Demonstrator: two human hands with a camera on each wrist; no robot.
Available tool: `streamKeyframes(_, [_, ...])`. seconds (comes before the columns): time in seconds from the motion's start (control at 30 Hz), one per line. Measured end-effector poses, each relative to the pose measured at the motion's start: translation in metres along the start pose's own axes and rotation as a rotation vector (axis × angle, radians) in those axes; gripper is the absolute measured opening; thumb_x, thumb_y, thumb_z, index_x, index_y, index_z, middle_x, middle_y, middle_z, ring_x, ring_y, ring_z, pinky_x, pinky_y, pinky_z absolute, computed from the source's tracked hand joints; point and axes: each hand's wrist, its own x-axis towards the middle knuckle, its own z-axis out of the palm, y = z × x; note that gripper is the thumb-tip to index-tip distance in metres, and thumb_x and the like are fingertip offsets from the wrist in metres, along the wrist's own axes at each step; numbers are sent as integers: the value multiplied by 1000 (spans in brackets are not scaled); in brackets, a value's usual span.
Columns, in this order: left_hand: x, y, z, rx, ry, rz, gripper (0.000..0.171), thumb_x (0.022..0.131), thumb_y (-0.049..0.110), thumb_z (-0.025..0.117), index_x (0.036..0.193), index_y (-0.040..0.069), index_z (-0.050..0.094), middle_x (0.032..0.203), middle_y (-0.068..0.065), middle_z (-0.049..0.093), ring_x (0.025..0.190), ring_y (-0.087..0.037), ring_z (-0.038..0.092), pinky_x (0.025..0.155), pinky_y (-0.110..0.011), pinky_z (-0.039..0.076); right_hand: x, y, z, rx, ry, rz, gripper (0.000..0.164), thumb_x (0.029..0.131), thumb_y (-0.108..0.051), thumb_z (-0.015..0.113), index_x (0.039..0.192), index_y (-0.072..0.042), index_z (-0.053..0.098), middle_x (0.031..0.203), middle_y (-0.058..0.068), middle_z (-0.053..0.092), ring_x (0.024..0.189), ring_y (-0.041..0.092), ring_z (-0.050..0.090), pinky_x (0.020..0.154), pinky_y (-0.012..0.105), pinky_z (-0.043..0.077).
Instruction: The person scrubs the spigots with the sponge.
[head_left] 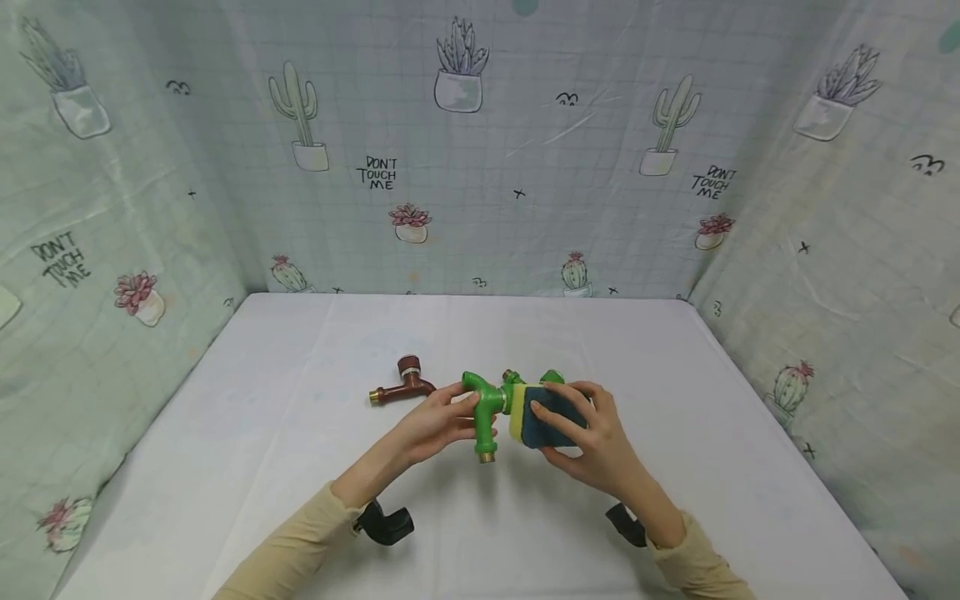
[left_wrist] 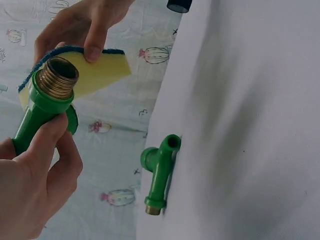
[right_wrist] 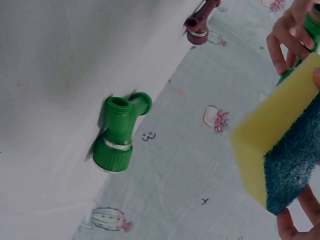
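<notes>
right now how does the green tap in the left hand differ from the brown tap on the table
The green tap is bright green, while the brown tap is dark reddish brown. The green tap is gripped in the left hand; the brown tap lies on the white table. In the head view, the green tap's threaded end points down, the brown tap's left. Both have brass-coloured ends.

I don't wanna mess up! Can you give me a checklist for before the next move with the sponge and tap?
1. Left hand gripping a green tap: ok.
2. Right hand gripping the sponge: ok.
3. Sponge touching that tap: cannot tell.
4. One hand free: not ok, both are holding things.
5. Other green tap resting on the table: ok.
6. Brown tap on the table, not held: ok.
</notes>
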Motion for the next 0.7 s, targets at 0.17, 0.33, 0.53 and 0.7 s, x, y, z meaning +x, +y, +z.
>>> streamKeyframes(0.17, [-3, 1, -3, 85, -65, 7, 44, 94, 21, 45, 132, 4, 33, 112, -10, 59, 101, -25, 60, 82, -46, 50, 4, 0, -3, 45, -10, 42, 46, 85, -47, 45, 119, -18, 58, 120, 16, 50, 101, 32, 40, 77, 50, 39])
streamKeyframes(0.33, [-8, 4, 0, 43, -96, -57, 43, 94, 23, 44, 133, 13, 31, 119, -13, 57, 115, -42, 48, 74, -57, 48, 9, 1, -4, 62, 10, 67, 46, 86, -47, 45, 119, -17, 57, 121, 16, 49, 100, 32, 40, 75, 48, 40])
streamKeyframes(0.53, [-12, 5, 5, 43, -72, -132, 45, 94, 30, 42, 136, 23, 26, 137, -21, 37, 109, -50, 48, 72, -56, 49, 11, 1, -4, 61, 16, 96, 47, 85, -48, 46, 119, -17, 57, 123, 15, 48, 103, 31, 39, 76, 48, 42])
streamKeyframes(0.7, [-13, 4, 5, 123, -41, -155, 50, 92, 37, 43, 137, 30, 23, 142, -20, 25, 96, -36, 61, 63, -38, 56, 9, 0, -4, 58, 5, 110, 48, 84, -49, 46, 119, -19, 57, 124, 14, 47, 104, 30, 38, 77, 48, 41])
